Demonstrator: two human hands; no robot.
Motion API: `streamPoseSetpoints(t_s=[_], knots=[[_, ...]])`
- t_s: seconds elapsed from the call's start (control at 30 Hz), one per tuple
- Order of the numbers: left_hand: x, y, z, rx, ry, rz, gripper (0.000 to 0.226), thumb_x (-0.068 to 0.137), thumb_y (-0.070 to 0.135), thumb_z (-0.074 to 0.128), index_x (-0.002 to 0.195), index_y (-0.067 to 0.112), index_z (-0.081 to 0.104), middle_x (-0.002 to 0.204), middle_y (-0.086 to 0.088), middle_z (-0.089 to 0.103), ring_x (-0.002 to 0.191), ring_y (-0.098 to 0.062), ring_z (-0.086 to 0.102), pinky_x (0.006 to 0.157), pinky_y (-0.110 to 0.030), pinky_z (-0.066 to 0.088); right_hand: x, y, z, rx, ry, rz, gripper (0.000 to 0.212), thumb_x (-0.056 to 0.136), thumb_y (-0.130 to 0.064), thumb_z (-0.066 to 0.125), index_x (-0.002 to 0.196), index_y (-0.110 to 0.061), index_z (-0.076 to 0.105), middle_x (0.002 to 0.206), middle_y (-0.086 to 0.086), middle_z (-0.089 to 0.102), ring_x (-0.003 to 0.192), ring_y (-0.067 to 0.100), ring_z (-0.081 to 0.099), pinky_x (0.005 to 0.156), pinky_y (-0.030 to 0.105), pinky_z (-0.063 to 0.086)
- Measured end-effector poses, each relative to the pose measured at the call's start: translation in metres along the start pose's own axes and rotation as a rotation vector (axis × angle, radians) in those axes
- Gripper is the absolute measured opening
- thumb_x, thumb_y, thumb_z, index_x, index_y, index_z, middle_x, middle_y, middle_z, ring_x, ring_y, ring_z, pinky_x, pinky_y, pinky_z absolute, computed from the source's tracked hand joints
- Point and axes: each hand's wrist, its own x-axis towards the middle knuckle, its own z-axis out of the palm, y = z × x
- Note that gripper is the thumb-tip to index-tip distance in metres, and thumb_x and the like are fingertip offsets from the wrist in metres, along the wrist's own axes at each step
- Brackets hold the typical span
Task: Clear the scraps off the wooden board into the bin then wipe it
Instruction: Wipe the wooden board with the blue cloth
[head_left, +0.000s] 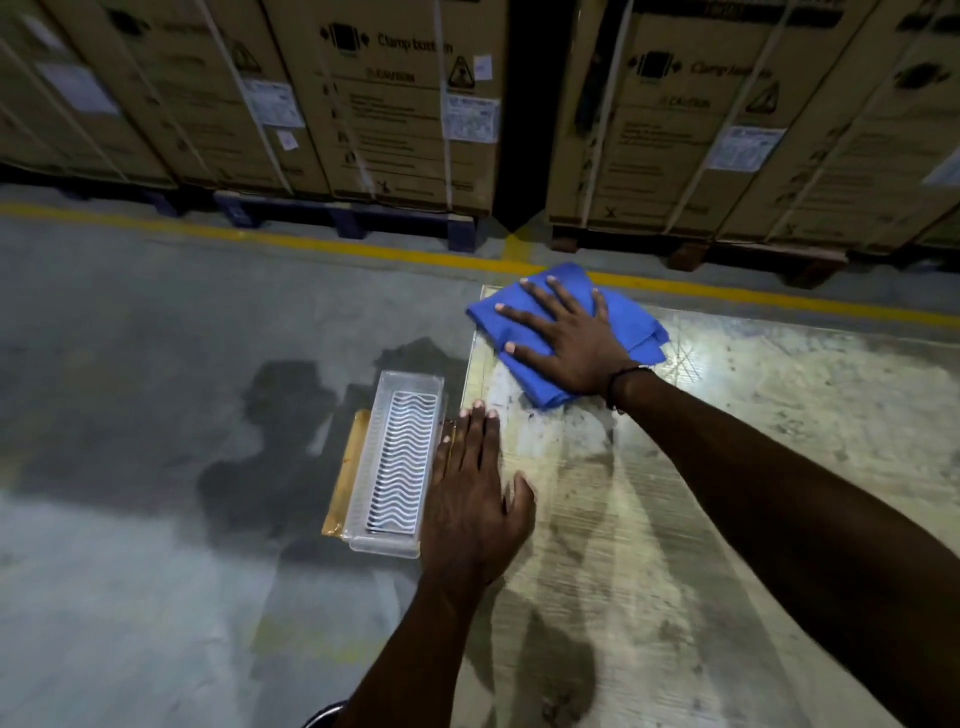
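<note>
A large pale wooden board (727, 467), stained and wrapped in shiny film, fills the right half of the view. A folded blue cloth (631, 325) lies on its far left corner. My right hand (566, 332) presses flat on the cloth with fingers spread. My left hand (470, 493) rests flat on the board's left edge, fingers straight. Just left of that edge, lower down, sits a clear plastic bin (395, 467) with a wavy ribbed insert inside. No scraps show on the board.
A thin tan board (345, 467) lies under the bin's left side. The grey concrete floor (130, 415) carries a yellow line (311, 241). Strapped cardboard boxes (389, 104) on pallets stand behind it. A dark round object (324, 714) peeks in at the bottom edge.
</note>
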Motion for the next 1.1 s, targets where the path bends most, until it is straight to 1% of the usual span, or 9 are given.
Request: streamPoseSetpoints(t_s=[0.1, 0.3, 0.4, 0.5, 0.63, 0.8, 0.87, 0.97, 1.1], knots=[[0.001, 0.000, -0.002, -0.002, -0.009, -0.009, 0.078, 0.098, 0.045, 0.049, 0.165, 0.012, 0.027, 0.174, -0.005, 0.019, 0.162, -0.020, 0.013, 0.131, -0.039, 0.015, 0.014, -0.015, -0.001, -0.009, 0.008, 0.176, 0.068, 0.094, -0.081, 0.023, 0.159, -0.058, 0.020, 0.173, -0.006, 0.020, 0.160, 0.028, 0.012, 0.117, 0.077, 0.005], [0.001, 0.000, -0.002, 0.014, -0.004, -0.005, 0.076, 0.099, 0.046, 0.048, 0.165, 0.012, 0.029, 0.174, -0.005, 0.020, 0.162, -0.020, 0.015, 0.130, -0.040, 0.017, 0.014, -0.019, 0.004, -0.032, -0.004, -0.020, 0.071, 0.094, -0.082, 0.025, 0.160, -0.056, 0.020, 0.174, -0.003, 0.018, 0.158, 0.031, 0.018, 0.116, 0.076, 0.008], [0.000, -0.001, -0.003, 0.016, 0.013, 0.000, 0.076, 0.098, 0.046, 0.049, 0.164, 0.012, 0.031, 0.174, -0.004, 0.022, 0.161, -0.019, 0.018, 0.130, -0.037, 0.015, 0.011, 0.003, -0.006, -0.041, 0.016, 0.102, 0.072, 0.093, -0.083, 0.024, 0.159, -0.054, 0.023, 0.160, 0.006, 0.040, 0.145, 0.032, 0.037, 0.111, 0.066, 0.025], [-0.001, 0.001, -0.002, 0.030, 0.029, 0.015, 0.076, 0.099, 0.044, 0.048, 0.164, 0.011, 0.030, 0.174, -0.005, 0.020, 0.161, -0.021, 0.019, 0.130, -0.038, 0.016, 0.010, 0.013, -0.012, -0.072, 0.018, 0.179, 0.070, 0.095, -0.082, 0.024, 0.159, -0.053, 0.021, 0.148, 0.008, 0.049, 0.136, 0.032, 0.044, 0.104, 0.059, 0.030], [0.003, 0.004, 0.001, 0.028, -0.005, 0.012, 0.079, 0.097, 0.043, 0.040, 0.166, 0.009, 0.022, 0.175, -0.008, 0.013, 0.162, -0.023, 0.013, 0.132, -0.036, 0.005, 0.012, 0.004, -0.007, -0.100, 0.035, 0.166, 0.070, 0.095, -0.079, 0.022, 0.160, -0.052, 0.021, 0.149, 0.010, 0.048, 0.134, 0.035, 0.044, 0.104, 0.062, 0.029], [0.042, 0.030, 0.008, -0.062, -0.014, -0.050, 0.087, 0.089, 0.045, 0.036, 0.166, 0.007, 0.019, 0.174, -0.011, 0.014, 0.162, -0.022, 0.009, 0.130, -0.032, -0.002, 0.027, -0.015, -0.003, -0.102, -0.042, -0.060, 0.071, 0.094, -0.080, 0.024, 0.160, -0.055, 0.016, 0.166, 0.011, 0.030, 0.146, 0.035, 0.032, 0.109, 0.068, 0.023], [0.058, 0.046, 0.016, -0.098, -0.015, -0.060, 0.089, 0.090, 0.043, 0.040, 0.166, 0.006, 0.015, 0.175, -0.011, 0.011, 0.163, -0.021, 0.004, 0.131, -0.032, -0.002, 0.030, -0.004, -0.006, -0.101, -0.035, -0.084, 0.070, 0.095, -0.081, 0.026, 0.159, -0.057, 0.017, 0.163, 0.010, 0.037, 0.143, 0.033, 0.036, 0.106, 0.063, 0.027], [0.073, 0.071, 0.032, -0.096, -0.046, -0.018, 0.088, 0.092, 0.043, 0.040, 0.167, 0.007, 0.012, 0.176, -0.010, 0.006, 0.163, -0.021, -0.001, 0.131, -0.035, -0.001, 0.017, 0.033, -0.014, -0.109, 0.017, -0.030, 0.068, 0.096, -0.081, 0.028, 0.159, -0.056, 0.018, 0.143, 0.006, 0.053, 0.129, 0.031, 0.049, 0.094, 0.051, 0.035], [0.089, 0.109, 0.059, -0.066, -0.056, -0.001, 0.090, 0.092, 0.051, 0.031, 0.167, 0.007, 0.008, 0.176, -0.011, 0.002, 0.163, -0.023, -0.005, 0.130, -0.036, -0.005, -0.032, 0.095, -0.030, -0.122, 0.041, 0.048, 0.068, 0.097, -0.081, 0.024, 0.160, -0.054, 0.019, 0.132, 0.005, 0.055, 0.122, 0.030, 0.050, 0.092, 0.049, 0.038]])
